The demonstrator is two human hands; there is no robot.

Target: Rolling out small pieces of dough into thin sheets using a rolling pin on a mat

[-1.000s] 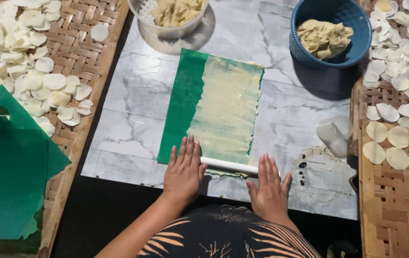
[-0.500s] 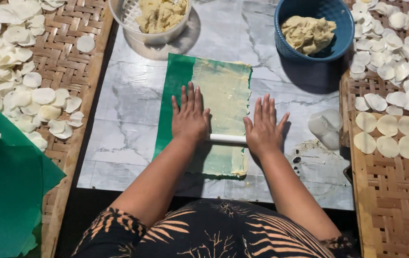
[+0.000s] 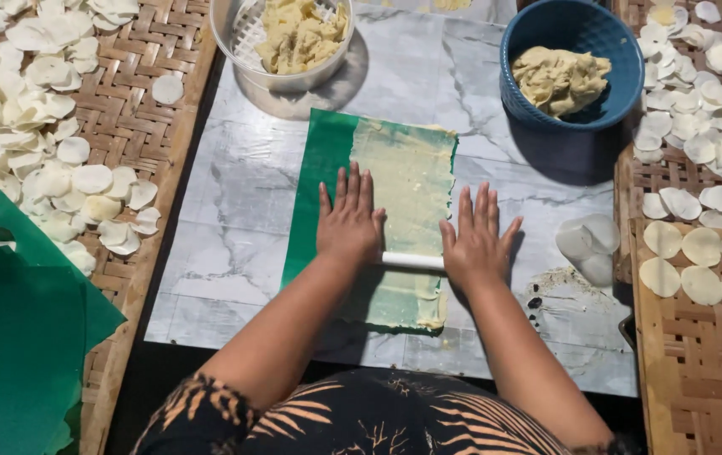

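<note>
Grey marble-patterned slab (image 3: 235,211): flat, spread left hand (image 3: 349,221) and right hand (image 3: 473,240) press a white cylindrical roller (image 3: 411,261) over pale dough on green plastic sheet (image 3: 315,185); rolling step, an even forward push is judged next.

Both palms were pressed flat on a white rolling pin (image 3: 411,261) at frame centre: left hand (image 3: 349,223), right hand (image 3: 472,240). Beneath it, pale dough (image 3: 407,181) was spread over a green sheet (image 3: 319,168) on a marble slab (image 3: 235,211).
</note>
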